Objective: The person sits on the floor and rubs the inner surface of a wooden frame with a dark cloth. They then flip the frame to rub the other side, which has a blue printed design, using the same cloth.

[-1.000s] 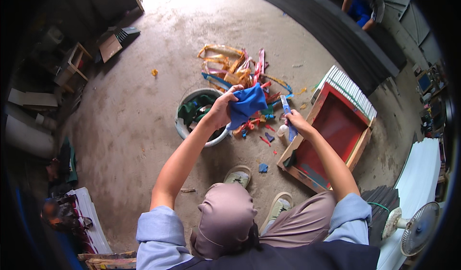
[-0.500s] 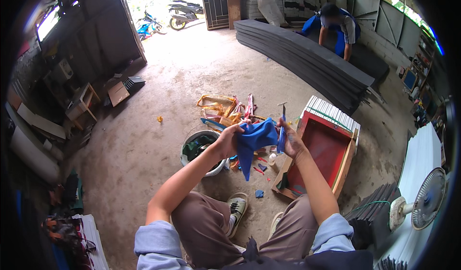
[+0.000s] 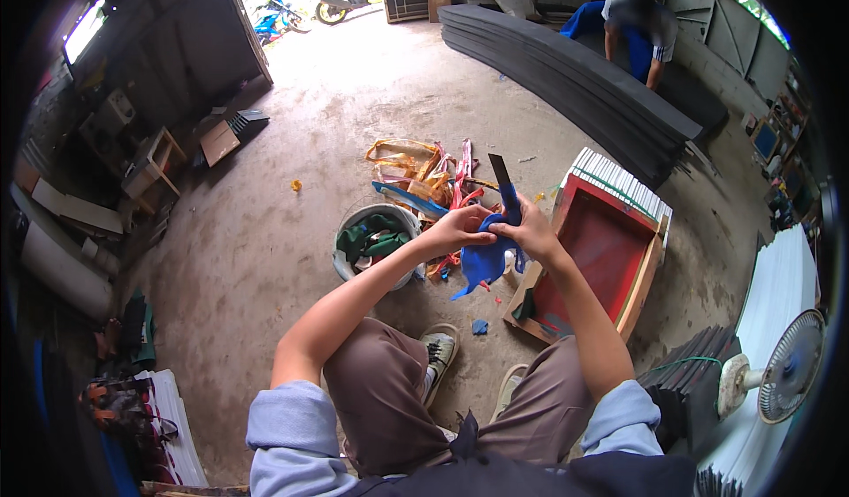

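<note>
My left hand (image 3: 467,229) pinches a piece of blue cloth (image 3: 480,263) in front of my knees. My right hand (image 3: 532,232) meets it at the cloth's right side, its fingers closed round a knife (image 3: 501,172) with a dark flat blade and a blue handle. The blade points up and away from me. The cloth hangs below both hands, bunched, with its lower edge loose. Just left of the hands stands a pale bucket (image 3: 340,265) holding dark green cloth scraps (image 3: 378,235).
Beyond my hands lies a pile of orange and red strips (image 3: 424,179). A red-faced wooden frame (image 3: 594,258) lies to the right. Farther off are stacked dark sheets (image 3: 566,81) and a bending person (image 3: 632,33). A fan (image 3: 790,369) stands at right.
My hands have come closer together and the cloth is now bunched between them. The knife is raised, with more of its blade showing. My view has tilted slightly down.
</note>
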Demonstrator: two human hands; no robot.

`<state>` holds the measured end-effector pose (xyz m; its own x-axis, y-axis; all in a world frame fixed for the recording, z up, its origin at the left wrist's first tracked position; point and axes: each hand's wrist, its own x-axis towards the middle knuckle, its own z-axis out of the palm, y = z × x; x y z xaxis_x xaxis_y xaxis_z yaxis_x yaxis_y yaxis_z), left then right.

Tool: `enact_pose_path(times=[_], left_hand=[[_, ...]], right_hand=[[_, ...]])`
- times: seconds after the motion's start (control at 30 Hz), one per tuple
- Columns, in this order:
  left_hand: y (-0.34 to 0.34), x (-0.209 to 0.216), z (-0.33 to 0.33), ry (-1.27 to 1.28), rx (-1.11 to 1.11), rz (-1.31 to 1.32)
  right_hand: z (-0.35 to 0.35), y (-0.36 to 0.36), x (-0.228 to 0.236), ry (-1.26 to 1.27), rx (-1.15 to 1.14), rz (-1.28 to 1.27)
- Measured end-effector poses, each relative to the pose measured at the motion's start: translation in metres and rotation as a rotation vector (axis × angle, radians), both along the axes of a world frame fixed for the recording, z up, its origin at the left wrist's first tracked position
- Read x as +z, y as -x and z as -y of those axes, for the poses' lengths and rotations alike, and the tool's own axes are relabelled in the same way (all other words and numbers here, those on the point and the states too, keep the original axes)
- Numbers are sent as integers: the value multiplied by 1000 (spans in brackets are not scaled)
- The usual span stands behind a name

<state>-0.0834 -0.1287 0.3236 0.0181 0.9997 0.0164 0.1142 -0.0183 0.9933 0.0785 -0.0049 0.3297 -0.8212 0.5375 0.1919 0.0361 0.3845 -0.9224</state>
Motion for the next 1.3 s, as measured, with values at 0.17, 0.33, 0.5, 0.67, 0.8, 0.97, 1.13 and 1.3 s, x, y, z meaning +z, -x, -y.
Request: enact_pose_path(times=[0.17, 0.33, 0.5, 0.67, 0.8, 0.97, 1.13, 1.3], left_hand=[[-2, 2, -2, -101, 213, -252], [-2, 20, 5, -208, 117, -510], [4, 19, 8, -347, 96, -573], [14, 25, 8, -447, 362, -599], [24, 31, 13, -416, 484, -694], [29, 29, 16, -416, 522, -644], [31, 25, 15, -432, 551, -645], [31, 21, 18, -372, 508, -635]], right_hand=[[-8, -7, -5, -73, -112, 27], [-12, -8, -13, -31, -113, -5], [-3, -9, -8, -26, -131, 87], [-6, -19, 4, 2, -121, 78], [9, -26, 25, -72, -36, 198], [20, -23, 33, -375, 9, 340], [24, -12, 15, -889, -117, 328], [37, -1, 5, -1035, -177, 320]])
